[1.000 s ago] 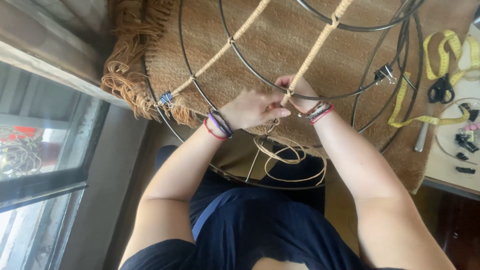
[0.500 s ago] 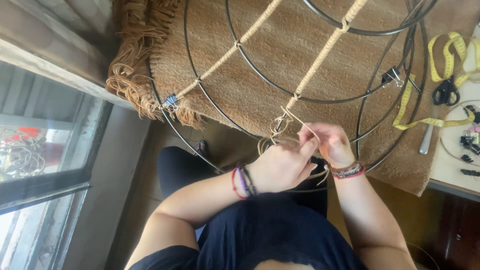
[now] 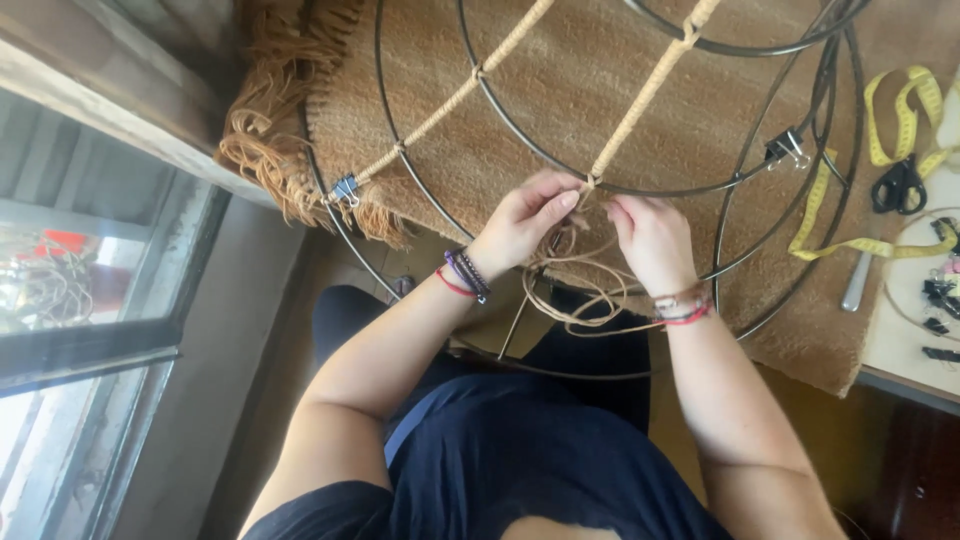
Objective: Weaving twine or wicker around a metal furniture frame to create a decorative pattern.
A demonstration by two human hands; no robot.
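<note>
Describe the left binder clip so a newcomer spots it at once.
Start at the brown fringed rug under the wire frame. Follow the left cord-wrapped spoke down to the outer ring by the fringe: the clip sits there. The other clip is far right.

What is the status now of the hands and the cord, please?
Left hand and right hand both pinching tan cord at wire ring. Cord loops hang below. Binder clip apart, nothing blocking.
</note>
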